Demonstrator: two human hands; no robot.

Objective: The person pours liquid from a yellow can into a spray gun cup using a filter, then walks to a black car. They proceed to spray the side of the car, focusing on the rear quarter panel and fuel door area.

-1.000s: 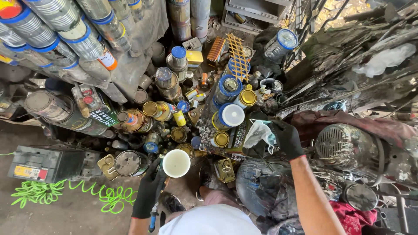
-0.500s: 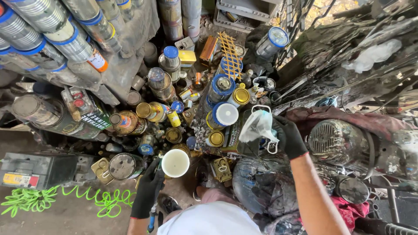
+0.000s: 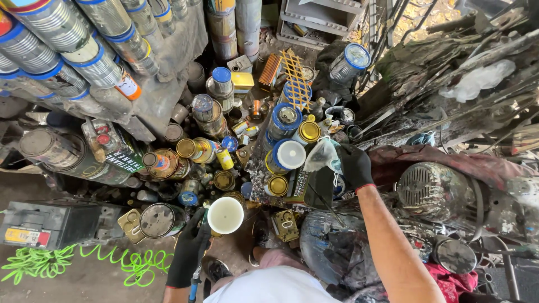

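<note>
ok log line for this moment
left hand: on white cup | right hand: holds face mask | around: paint cans

Both hands in black gloves: left hand [image 3: 188, 255], right hand [image 3: 355, 165], the right glove with a thin red cuff edge. Cup [image 3: 225, 215] by the left hand: white inside, pale rim. Crumpled bag [image 3: 323, 155] at the right hand: translucent whitish-grey. Cans: silver ribbed with blue rims [image 3: 95, 62], one orange-and-white end [image 3: 128, 87], gold lids [image 3: 309, 132], white lid with blue rim [image 3: 292, 154]. Mesh grid [image 3: 296, 78]: yellow lattice. Coiled hose [image 3: 73, 261]: neon green. Battery box [image 3: 48, 224]: dark grey, yellow-red label. Floor [image 3: 101, 283]: brown-grey.
</note>
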